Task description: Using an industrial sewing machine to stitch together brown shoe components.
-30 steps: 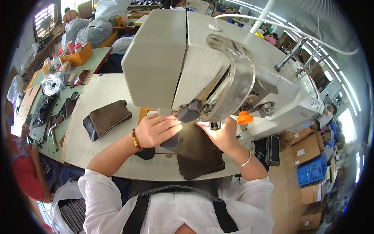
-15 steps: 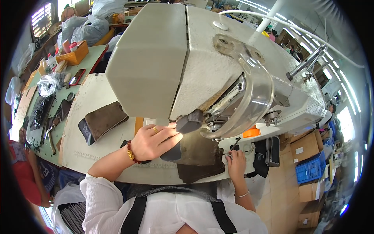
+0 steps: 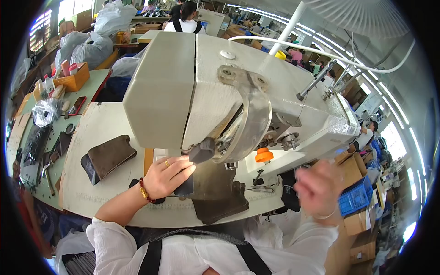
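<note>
My left hand (image 3: 169, 178), with a ring and beaded bracelet, lies beside the needle area of a sewing machine (image 3: 220, 87). Its fingers are together over a flat dark grey piece (image 3: 185, 187), pressing it on the bed; the tips are partly hidden behind a dark grey machine knob (image 3: 202, 150). Right of it lie brown leather-like pieces (image 3: 220, 204), overhanging the front edge. My right hand (image 3: 318, 188) is raised beyond the table's right end, smeared by motion, so its fingers are unclear. A slim metal tool (image 3: 270, 188) rests on the bed near a small black fitting (image 3: 259, 177).
Folded brown pieces (image 3: 111, 156) sit at the left of the machine table. A green side table (image 3: 94, 82) carries an orange box (image 3: 73, 78), a phone (image 3: 78, 105) and a hammer (image 3: 48, 174). Cartons and a blue crate (image 3: 355, 199) stand at right. Other people work farther off.
My right hand has left the small metal tool at the table's front edge and moved up and right. The left hand stays at the dark grey piece. The whole view has shifted.
</note>
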The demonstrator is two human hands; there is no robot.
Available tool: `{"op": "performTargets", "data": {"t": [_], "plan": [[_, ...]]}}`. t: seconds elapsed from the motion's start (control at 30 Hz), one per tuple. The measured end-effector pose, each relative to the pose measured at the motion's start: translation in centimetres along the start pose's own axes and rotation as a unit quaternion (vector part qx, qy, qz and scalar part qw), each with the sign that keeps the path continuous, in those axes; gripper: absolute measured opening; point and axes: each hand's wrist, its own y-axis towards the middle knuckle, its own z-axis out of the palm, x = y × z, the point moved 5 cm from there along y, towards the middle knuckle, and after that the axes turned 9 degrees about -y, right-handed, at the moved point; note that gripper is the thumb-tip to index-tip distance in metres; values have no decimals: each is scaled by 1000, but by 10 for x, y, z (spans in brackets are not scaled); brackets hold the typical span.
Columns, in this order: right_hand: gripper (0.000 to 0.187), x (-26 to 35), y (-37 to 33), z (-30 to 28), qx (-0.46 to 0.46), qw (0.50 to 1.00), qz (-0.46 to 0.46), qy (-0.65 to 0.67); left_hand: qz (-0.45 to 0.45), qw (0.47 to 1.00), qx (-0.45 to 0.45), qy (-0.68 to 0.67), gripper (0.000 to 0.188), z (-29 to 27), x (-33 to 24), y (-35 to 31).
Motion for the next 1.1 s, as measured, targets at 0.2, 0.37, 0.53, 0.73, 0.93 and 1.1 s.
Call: {"op": "performTargets", "data": {"t": [0.2,0.37,0.53,0.73,0.93,1.1], "plan": [[28,-27,100,-13,91,985,-121,-79,7,1000,-2,9,28,2,0,-2],[22,-43,109,-9,107,979,-168,-50,11,999,-17,25,27,4,0,-4],[17,-54,95,-10,-10,991,-100,-89,15,999,-15,41,26,5,0,-3],[8,-58,84,-12,-21,978,-27,-205,29,998,-16,48,25,5,-2,-1],[31,-27,2,-23,-170,964,-72,-190,38,998,-21,52,24,3,-2,0],[24,20,-52,64,-2,993,28,113,8,998,-27,53,23,4,-2,-1]]}}
